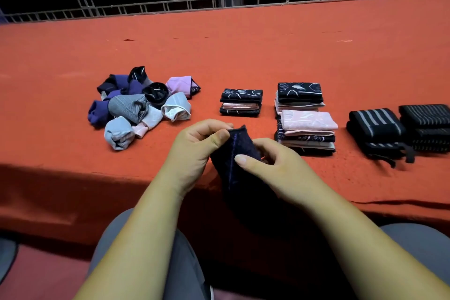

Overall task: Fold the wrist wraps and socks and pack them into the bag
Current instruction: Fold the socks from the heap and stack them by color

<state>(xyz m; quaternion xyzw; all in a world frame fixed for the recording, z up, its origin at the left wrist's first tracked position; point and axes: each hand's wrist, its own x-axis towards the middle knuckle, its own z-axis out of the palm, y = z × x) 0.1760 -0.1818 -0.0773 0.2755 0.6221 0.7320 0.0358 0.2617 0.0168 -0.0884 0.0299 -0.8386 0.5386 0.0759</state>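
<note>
A: Left hand (194, 151) is pinching the top edge of a dark sock (239, 143), thumb over the cuff, fingers curled behind it. Right hand (275, 168) is gripping the same sock lower down, thumb pressing on its front.

B: Where is the sock sitting?

A: It is hanging between both hands, lower centre of the frame, over the near edge of the orange table (243, 44). Its lower end is dropping below that edge. It is not lying flat on the table.

B: How is it going to handle?

A: Light and limp, I am judging. It looks like knit fabric, sagging wherever nothing is supporting it. It is not slippery and not breakable, though it is probably stretching if pulled hard.

B: Best hold?

A: I am thinking cuff and toe end, pinching both layers, so the fold is landing square. A hold at mid-length is leaving the ends flopping.

B: Rest of the gear?

A: Pile of balled socks (141, 107) is lying left of centre. Folded stacks (308, 131) are sitting right of centre: one small, and a taller one behind a pink-topped one. Two black striped wrist wraps (375, 129) are lying side by side at the far right. Bag is not showing anywhere.

B: Progress?

A: Folding is looking partway done, and packing is not yet begun.
</note>
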